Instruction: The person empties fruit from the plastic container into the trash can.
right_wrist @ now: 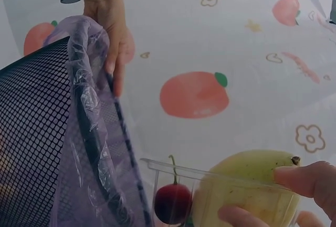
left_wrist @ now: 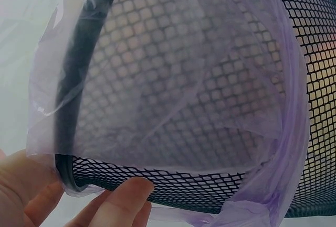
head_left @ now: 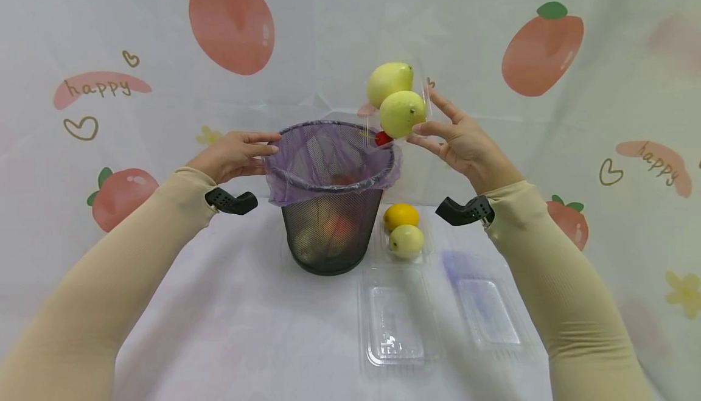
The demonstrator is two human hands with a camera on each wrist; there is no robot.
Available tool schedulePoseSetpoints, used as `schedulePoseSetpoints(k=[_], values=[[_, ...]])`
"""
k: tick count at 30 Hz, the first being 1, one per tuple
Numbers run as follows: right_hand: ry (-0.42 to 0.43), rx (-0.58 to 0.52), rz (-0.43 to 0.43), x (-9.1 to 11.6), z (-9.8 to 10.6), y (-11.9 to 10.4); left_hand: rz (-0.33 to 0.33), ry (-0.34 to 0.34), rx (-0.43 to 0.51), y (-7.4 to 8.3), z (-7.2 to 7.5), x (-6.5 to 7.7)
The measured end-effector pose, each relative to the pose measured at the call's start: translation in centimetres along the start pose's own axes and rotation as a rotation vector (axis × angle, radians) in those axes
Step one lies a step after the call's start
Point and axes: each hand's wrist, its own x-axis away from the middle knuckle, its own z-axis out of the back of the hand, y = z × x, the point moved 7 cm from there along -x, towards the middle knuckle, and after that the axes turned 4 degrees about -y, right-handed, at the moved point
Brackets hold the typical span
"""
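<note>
A black mesh wastebasket (head_left: 328,237) stands on the white table, lined with a purple plastic bag (head_left: 298,151) folded over its rim. At its left side my left hand (head_left: 232,154) grips the rim, fingers on both sides of it in the left wrist view. My right hand (head_left: 465,145) holds a clear plastic container (right_wrist: 247,179) tilted above the basket's right rim. Inside the container are two yellow-green fruits (head_left: 402,114), of a kind I cannot tell, and a red cherry (right_wrist: 173,203) with its stem. Blurred fruit shapes show through the basket's mesh.
Right of the basket, a yellow lemon (head_left: 401,216) and a pale green fruit (head_left: 407,241) sit in another clear container. Two more clear plastic containers (head_left: 394,322) lie nearer on the table. A fruit-print cloth (head_left: 328,42) hangs behind.
</note>
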Motion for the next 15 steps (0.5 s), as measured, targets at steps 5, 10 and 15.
schedulePoseSetpoints(k=[5, 10, 15], values=[[0.001, -0.012, 0.005, -0.13, -0.21, -0.17, -0.003, 0.0, -0.015, 0.03, 0.03, -0.05], [0.009, -0.013, 0.004, -0.27, -0.33, -0.27, -0.004, -0.002, -0.018, 0.11, -0.04, 0.0], [0.018, -0.008, 0.004, -0.38, -0.4, -0.23, 0.001, 0.004, -0.008, 0.1, -0.07, 0.11]])
